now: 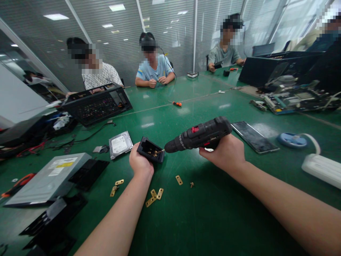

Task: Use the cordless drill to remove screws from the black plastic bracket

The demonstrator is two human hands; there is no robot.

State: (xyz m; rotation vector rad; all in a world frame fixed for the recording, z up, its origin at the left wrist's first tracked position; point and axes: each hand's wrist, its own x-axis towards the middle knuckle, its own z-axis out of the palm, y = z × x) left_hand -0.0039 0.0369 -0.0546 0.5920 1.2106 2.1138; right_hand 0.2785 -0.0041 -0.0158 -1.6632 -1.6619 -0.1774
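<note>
My left hand [141,161] is wrapped round a small black plastic box [151,150], its open side tilted toward me. Brass-coloured parts [152,153] show inside it. In my right hand [229,151] is a black cordless drill [199,133] with red switches, held by its grip and pointing left. The drill's bit [161,151] reaches into the box's opening; whether it touches a screw I cannot tell. Below the hands, several small brass plates [160,193] with holes lie on the green table [207,213]. One loose screw [192,185] lies to their right.
To the left are a hard drive [120,144], an optical drive [50,176] and a black computer case [98,103]. An orange screwdriver [177,104] lies ahead. A dark flat panel [254,137], a power strip [323,169] and circuit boards [298,97] are at right. Several people sit across the table.
</note>
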